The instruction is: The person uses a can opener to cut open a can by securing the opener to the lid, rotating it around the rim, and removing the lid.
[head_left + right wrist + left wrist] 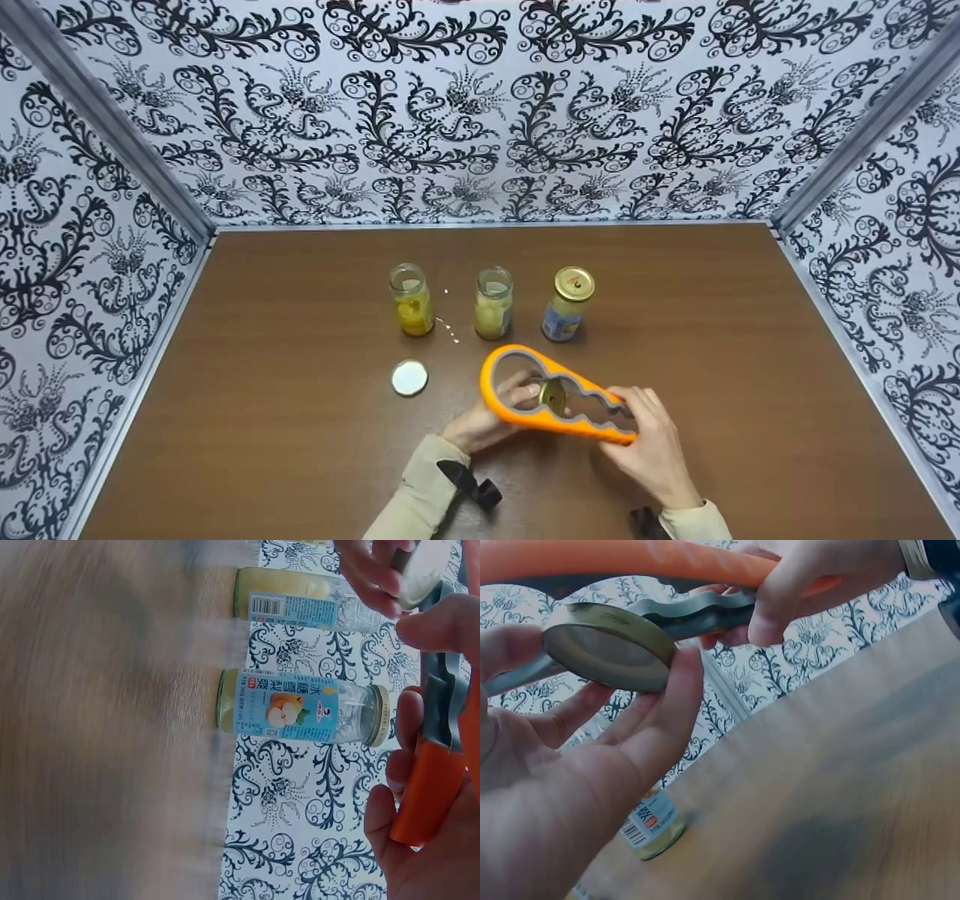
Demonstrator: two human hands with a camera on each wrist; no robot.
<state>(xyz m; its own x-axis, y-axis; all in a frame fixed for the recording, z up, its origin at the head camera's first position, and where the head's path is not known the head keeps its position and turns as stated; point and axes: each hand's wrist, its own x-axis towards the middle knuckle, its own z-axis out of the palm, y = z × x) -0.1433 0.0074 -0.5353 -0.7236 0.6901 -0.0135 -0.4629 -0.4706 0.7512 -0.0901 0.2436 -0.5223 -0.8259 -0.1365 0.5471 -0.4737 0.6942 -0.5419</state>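
Observation:
My left hand (484,424) pinches a gold jar lid (553,397) by its edge between thumb and fingers. In the left wrist view the lid (626,626) is tilted, its pale inside showing. My right hand (654,448) grips the narrow end of an orange jar opener (577,427) with grey scalloped inner edges. Its wide loop is held over the left hand, and the lid shows through the opening. Beyond the hands stands a jar with a gold lid and blue label (561,324), upright.
Two lidless glass jars stand at the back, one with yellow contents (413,313) and one with paler contents (492,316). A white-faced lid (409,377) lies in front of the left jar. Small wet spots (448,327) dot the wooden table (300,390). Patterned walls enclose the table.

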